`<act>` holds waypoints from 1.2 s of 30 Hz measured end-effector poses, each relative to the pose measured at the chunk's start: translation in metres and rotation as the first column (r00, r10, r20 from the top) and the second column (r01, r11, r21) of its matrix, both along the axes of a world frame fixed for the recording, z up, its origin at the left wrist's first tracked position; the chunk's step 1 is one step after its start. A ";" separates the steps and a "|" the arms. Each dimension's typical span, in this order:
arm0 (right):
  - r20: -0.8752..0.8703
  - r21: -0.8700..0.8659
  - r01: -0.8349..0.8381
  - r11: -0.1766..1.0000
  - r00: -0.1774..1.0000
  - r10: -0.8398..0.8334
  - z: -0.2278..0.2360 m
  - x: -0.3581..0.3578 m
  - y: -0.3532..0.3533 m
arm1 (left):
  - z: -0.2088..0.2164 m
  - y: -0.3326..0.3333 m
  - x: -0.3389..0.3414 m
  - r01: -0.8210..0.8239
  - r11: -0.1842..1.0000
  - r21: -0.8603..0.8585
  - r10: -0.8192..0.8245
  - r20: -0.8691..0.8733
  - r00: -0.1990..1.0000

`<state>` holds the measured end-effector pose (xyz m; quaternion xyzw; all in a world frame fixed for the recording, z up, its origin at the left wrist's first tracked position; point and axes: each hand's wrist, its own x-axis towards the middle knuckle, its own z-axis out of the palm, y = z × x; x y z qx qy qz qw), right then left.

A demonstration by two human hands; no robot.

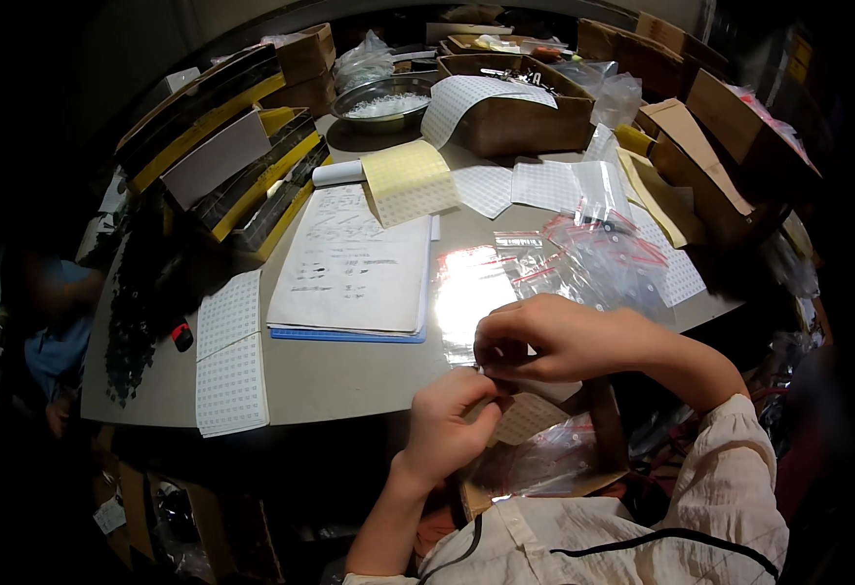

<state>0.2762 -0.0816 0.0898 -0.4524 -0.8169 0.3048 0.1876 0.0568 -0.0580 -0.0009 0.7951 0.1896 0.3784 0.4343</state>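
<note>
My left hand (450, 421) and my right hand (556, 336) meet at the table's near edge, fingers curled and pinched close together. A tiny whitish piece shows between the fingertips, too small to name. Just below them, a sheet of small printed labels (527, 419) sits over an open cardboard box (605, 429) at my lap. Clear plastic bags (554, 460) lie in that box. Beyond my right hand, clear zip bags with red strips (598, 255) are heaped on the table, some with small pieces on or in them.
A notepad of handwritten pages (354, 263) lies left of centre, beside a strip of label sheets (230, 356) and dark small pieces (133, 331). Behind are a metal bowl (349, 109) of white pieces and a brown box (520, 127). Black-and-yellow boxes (252, 185) stack at left.
</note>
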 end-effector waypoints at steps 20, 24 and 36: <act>-0.096 0.298 0.299 0.906 0.954 -0.284 -0.036 0.049 0.006 | 0.011 -0.003 0.004 -0.001 0.996 -0.094 0.002 0.004 1.000; 0.135 0.422 0.293 0.858 0.915 -0.380 -0.041 0.056 -0.002 | 0.011 -0.004 0.004 -0.012 0.995 -0.104 0.011 -0.008 1.000; 0.351 0.301 0.331 0.894 0.833 -0.427 -0.043 0.068 0.031 | 0.013 -0.001 0.004 0.005 0.994 -0.107 -0.005 0.001 1.000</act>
